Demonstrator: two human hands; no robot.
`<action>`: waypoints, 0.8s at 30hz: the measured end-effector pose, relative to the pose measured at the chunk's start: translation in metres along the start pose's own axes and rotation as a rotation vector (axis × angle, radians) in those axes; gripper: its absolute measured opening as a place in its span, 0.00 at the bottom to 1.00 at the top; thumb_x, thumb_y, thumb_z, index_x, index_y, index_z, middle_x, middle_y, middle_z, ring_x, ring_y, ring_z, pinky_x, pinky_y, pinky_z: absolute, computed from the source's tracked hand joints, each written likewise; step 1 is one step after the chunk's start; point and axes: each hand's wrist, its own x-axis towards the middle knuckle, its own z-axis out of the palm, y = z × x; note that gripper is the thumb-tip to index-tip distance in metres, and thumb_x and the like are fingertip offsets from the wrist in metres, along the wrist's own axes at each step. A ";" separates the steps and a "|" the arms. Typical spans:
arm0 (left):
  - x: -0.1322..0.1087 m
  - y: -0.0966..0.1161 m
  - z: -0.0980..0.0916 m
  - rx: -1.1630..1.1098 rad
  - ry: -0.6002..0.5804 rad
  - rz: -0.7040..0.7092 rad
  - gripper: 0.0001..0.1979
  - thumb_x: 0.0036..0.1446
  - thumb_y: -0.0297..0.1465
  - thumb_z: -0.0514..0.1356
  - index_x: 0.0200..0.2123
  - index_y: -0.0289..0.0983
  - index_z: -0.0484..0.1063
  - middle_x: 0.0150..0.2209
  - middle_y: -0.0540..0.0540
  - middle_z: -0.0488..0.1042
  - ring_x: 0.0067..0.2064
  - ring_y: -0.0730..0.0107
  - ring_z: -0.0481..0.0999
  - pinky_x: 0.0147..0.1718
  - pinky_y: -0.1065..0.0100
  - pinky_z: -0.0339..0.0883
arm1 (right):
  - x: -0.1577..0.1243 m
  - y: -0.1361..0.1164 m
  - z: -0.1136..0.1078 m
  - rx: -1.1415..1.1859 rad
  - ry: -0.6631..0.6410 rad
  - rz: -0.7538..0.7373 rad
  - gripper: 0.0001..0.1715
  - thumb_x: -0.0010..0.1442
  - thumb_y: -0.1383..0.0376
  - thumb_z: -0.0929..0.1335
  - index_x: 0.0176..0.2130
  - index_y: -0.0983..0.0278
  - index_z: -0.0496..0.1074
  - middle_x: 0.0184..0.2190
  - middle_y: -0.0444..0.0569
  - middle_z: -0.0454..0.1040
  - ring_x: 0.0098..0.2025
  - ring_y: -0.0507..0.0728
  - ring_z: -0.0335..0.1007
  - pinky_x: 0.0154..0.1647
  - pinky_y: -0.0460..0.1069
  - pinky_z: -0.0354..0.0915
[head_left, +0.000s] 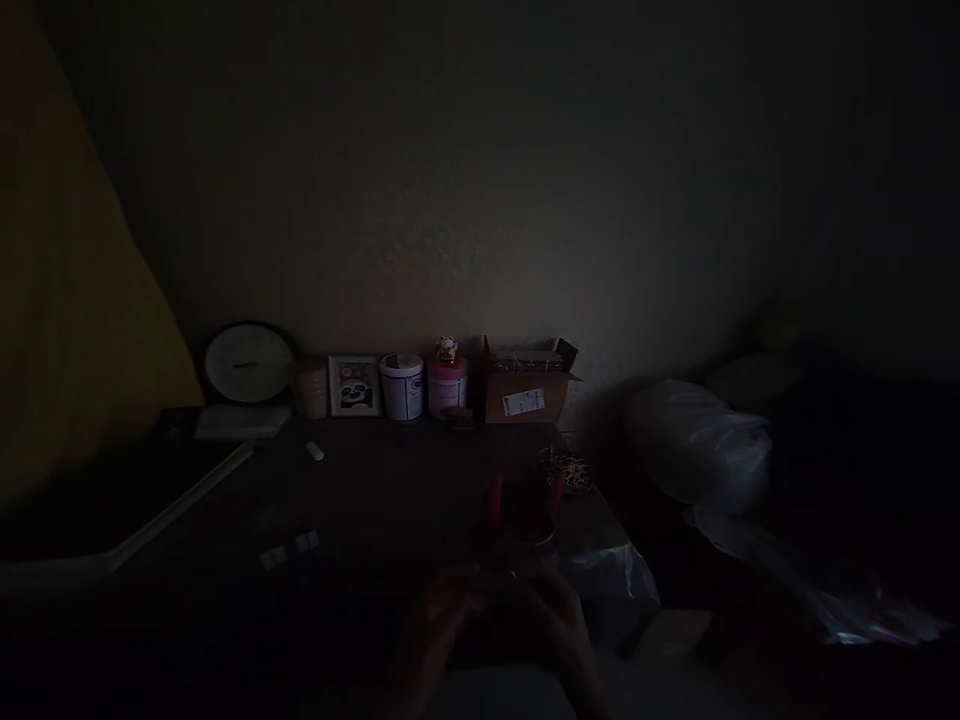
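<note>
The scene is very dark. My left hand (435,625) and my right hand (559,625) are close together low in the middle, over the front of a dark table (360,500). Their fingers curl inward around something dark between them that I cannot make out. Just beyond them stands a dim object with red parts (525,505).
Along the wall at the table's back stand a round clock (248,362), a small framed picture (354,386), a white tub (402,386), a pink tub (447,385) with a figurine on top, and an open cardboard box (527,385). A white plastic bag (697,440) lies to the right.
</note>
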 end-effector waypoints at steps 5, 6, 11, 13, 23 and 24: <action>-0.007 0.005 0.007 -0.229 0.060 -0.066 0.17 0.37 0.40 0.73 0.34 0.44 0.79 0.38 0.46 0.79 0.45 0.56 0.76 0.43 0.63 0.69 | 0.007 0.008 -0.002 0.148 0.000 -0.017 0.14 0.53 0.56 0.71 0.33 0.65 0.72 0.30 0.46 0.72 0.34 0.54 0.69 0.34 0.45 0.64; -0.011 0.008 0.009 -0.260 0.077 -0.072 0.17 0.36 0.41 0.74 0.33 0.45 0.80 0.38 0.48 0.80 0.44 0.57 0.76 0.43 0.63 0.70 | 0.009 0.011 -0.003 0.179 0.000 -0.035 0.14 0.53 0.56 0.71 0.34 0.65 0.71 0.31 0.46 0.72 0.35 0.55 0.69 0.36 0.46 0.64; -0.027 0.028 0.021 -0.214 0.054 -0.039 0.16 0.40 0.41 0.72 0.32 0.40 0.79 0.40 0.42 0.78 0.48 0.49 0.74 0.47 0.55 0.68 | 0.012 0.014 -0.003 0.234 0.042 -0.006 0.20 0.54 0.53 0.70 0.40 0.65 0.71 0.36 0.49 0.74 0.40 0.58 0.70 0.42 0.49 0.65; -0.030 0.036 0.024 -0.186 0.043 -0.042 0.15 0.43 0.39 0.71 0.33 0.38 0.78 0.41 0.40 0.78 0.51 0.48 0.72 0.51 0.52 0.65 | 0.008 0.003 -0.001 0.177 0.109 0.008 0.22 0.53 0.51 0.70 0.38 0.66 0.72 0.34 0.50 0.74 0.39 0.58 0.69 0.39 0.49 0.65; -0.063 0.062 0.024 -0.185 -0.035 0.017 0.24 0.36 0.44 0.72 0.38 0.40 0.77 0.48 0.45 0.75 0.64 0.50 0.50 0.61 0.58 0.54 | -0.040 -0.052 0.026 -0.075 0.296 -0.279 0.17 0.53 0.51 0.69 0.37 0.58 0.77 0.37 0.50 0.76 0.38 0.59 0.72 0.37 0.48 0.67; -0.063 0.063 0.025 -0.201 -0.029 0.013 0.24 0.37 0.46 0.71 0.38 0.40 0.77 0.48 0.45 0.75 0.64 0.49 0.51 0.61 0.58 0.54 | -0.041 -0.050 0.028 -0.095 0.280 -0.319 0.15 0.55 0.51 0.68 0.35 0.57 0.78 0.35 0.49 0.76 0.37 0.58 0.71 0.36 0.48 0.67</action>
